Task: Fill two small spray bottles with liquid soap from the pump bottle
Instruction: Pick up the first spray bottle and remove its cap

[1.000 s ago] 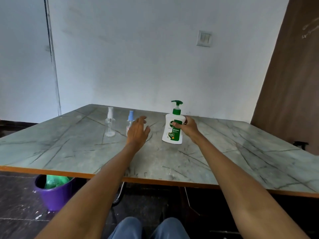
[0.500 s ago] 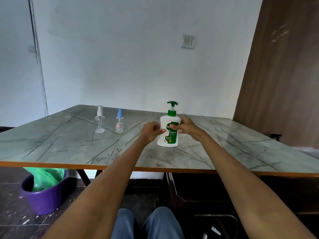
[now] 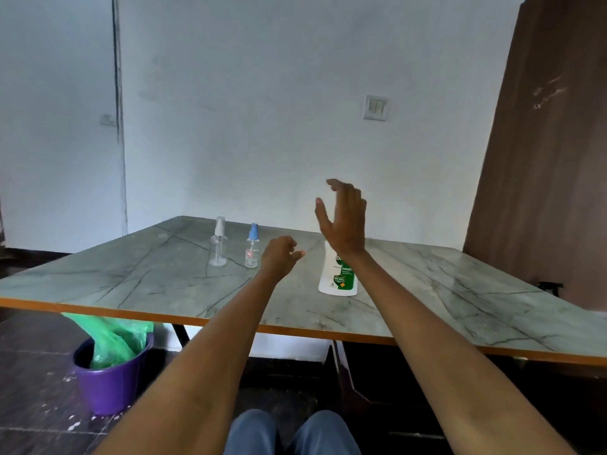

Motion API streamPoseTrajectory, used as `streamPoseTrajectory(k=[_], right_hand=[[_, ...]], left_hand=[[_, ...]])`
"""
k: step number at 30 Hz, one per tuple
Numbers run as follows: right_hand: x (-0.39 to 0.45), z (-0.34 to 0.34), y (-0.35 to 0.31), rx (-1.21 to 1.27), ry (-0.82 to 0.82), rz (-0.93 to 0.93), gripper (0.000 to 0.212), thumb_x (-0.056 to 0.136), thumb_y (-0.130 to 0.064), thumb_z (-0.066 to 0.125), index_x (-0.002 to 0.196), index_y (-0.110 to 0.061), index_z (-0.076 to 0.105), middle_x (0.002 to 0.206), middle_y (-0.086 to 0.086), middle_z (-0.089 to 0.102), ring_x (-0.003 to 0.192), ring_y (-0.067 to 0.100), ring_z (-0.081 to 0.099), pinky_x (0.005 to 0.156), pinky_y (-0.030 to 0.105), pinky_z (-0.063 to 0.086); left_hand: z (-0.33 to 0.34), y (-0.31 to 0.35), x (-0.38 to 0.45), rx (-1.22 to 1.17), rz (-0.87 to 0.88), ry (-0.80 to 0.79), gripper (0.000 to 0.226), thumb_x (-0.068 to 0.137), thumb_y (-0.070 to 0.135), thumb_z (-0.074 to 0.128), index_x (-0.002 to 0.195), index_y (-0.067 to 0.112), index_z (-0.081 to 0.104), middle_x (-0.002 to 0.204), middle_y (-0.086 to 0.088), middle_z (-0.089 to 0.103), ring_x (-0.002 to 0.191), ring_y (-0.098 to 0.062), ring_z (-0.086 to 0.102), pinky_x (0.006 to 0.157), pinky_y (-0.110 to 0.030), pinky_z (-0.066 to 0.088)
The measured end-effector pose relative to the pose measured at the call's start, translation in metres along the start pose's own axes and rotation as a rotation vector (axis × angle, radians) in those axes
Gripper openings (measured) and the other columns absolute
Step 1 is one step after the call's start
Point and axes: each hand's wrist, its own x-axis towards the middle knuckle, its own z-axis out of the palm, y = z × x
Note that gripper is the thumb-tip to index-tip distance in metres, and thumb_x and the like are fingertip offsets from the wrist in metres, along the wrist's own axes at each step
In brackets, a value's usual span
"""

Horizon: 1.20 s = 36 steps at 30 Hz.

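A white pump bottle (image 3: 338,277) with a green label stands on the marble table (image 3: 164,277); its pump head is hidden behind my right hand (image 3: 345,221). That hand is raised above the bottle with fingers spread, touching nothing. My left hand (image 3: 279,254) hovers left of the bottle with loosely curled fingers, holding nothing. Two small spray bottles stand further left: a clear one with a white top (image 3: 218,243) and one with a blue top (image 3: 252,246).
A purple bucket (image 3: 111,382) lined with a green bag sits on the floor under the table's left front edge. The orange table edge (image 3: 328,333) runs across in front of me. A brown door panel (image 3: 542,159) stands at the right.
Both hands have let go of the pump bottle. My right hand rose above it and opened. My left hand drew back to the left.
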Motion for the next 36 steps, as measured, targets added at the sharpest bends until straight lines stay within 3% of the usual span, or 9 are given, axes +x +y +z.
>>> streamPoseTrajectory(k=[4,6,11,16,19,22,28,32,36], right_hand=[[-0.005,0.038,-0.037,0.013,-0.159,-0.288,0.03,0.085,-0.023,0.05,0.108,-0.007,0.06,0.102,0.009,0.063,0.092,0.022,0.056,0.074,0.032,0.046],[-0.009,0.058,-0.049,0.049,-0.282,-0.321,0.029,0.083,-0.019,0.054,0.109,-0.006,0.059,0.101,0.01,0.062,0.089,0.026,0.059,0.07,0.034,0.05],[-0.024,0.107,-0.068,0.242,-0.534,-0.066,0.037,0.088,-0.01,0.055,0.123,-0.003,0.052,0.115,0.015,0.058,0.106,0.03,0.054,0.086,0.039,0.048],[-0.035,0.153,-0.091,0.387,-0.716,0.24,0.053,0.096,-0.017,0.047,0.145,-0.007,0.028,0.147,0.012,0.035,0.136,0.023,0.034,0.109,0.03,0.028],[-0.034,0.177,-0.106,0.435,-0.783,0.388,0.061,0.099,-0.022,0.043,0.15,-0.01,0.012,0.154,0.01,0.021,0.142,0.022,0.022,0.112,0.028,0.023],[-0.03,0.199,-0.114,0.426,-0.804,0.51,0.066,0.099,-0.026,0.043,0.151,-0.01,0.005,0.153,0.013,0.022,0.142,0.025,0.021,0.111,0.032,0.027],[-0.027,0.218,-0.12,0.362,-0.776,0.522,0.038,0.094,-0.016,0.05,0.129,-0.004,0.039,0.124,0.019,0.055,0.115,0.033,0.053,0.088,0.036,0.047],[-0.024,0.199,-0.115,0.413,-0.697,0.407,0.031,0.091,-0.015,0.056,0.119,-0.003,0.05,0.111,0.018,0.062,0.104,0.029,0.06,0.081,0.031,0.048],[-0.011,0.164,-0.094,0.433,-0.654,0.406,0.028,0.081,-0.018,0.07,0.103,-0.004,0.061,0.089,0.009,0.066,0.08,0.023,0.062,0.068,0.027,0.045]], left_hand=[[-0.036,-0.039,-0.003,0.199,-0.041,0.142,0.032,0.088,0.013,0.055,0.119,0.005,0.057,0.123,-0.015,0.058,0.112,-0.03,0.054,0.091,-0.036,0.043],[-0.052,-0.058,-0.001,0.283,-0.083,0.246,0.035,0.087,0.008,0.053,0.122,0.007,0.055,0.123,-0.016,0.057,0.114,-0.032,0.051,0.091,-0.039,0.044],[-0.071,-0.107,0.009,0.131,-0.213,0.317,0.045,0.083,0.002,0.056,0.127,0.0,0.049,0.126,-0.022,0.052,0.118,-0.037,0.045,0.096,-0.041,0.04],[-0.079,-0.138,0.026,0.064,-0.269,0.177,0.069,0.08,0.011,0.069,0.138,-0.001,0.034,0.138,-0.022,0.041,0.127,-0.034,0.042,0.102,-0.034,0.035],[-0.084,-0.152,0.041,0.081,-0.281,0.113,0.084,0.077,0.023,0.074,0.142,-0.001,0.026,0.142,-0.021,0.039,0.131,-0.032,0.04,0.103,-0.034,0.034],[-0.086,-0.159,0.052,0.068,-0.278,0.077,0.087,0.076,0.024,0.075,0.142,-0.002,0.025,0.138,-0.021,0.046,0.128,-0.033,0.044,0.099,-0.035,0.037],[-0.082,-0.161,0.055,0.046,-0.184,0.148,0.036,0.076,0.017,0.073,0.105,-0.002,0.063,0.102,-0.018,0.068,0.095,-0.03,0.063,0.069,-0.024,0.037],[-0.087,-0.154,0.049,-0.03,-0.139,0.193,0.037,0.069,0.015,0.08,0.096,-0.004,0.064,0.087,-0.016,0.067,0.081,-0.025,0.061,0.073,-0.03,0.048],[-0.084,-0.126,0.039,-0.064,-0.076,0.143,0.041,0.068,0.018,0.081,0.101,-0.001,0.064,0.089,-0.008,0.064,0.078,-0.016,0.056,0.07,-0.024,0.041]])
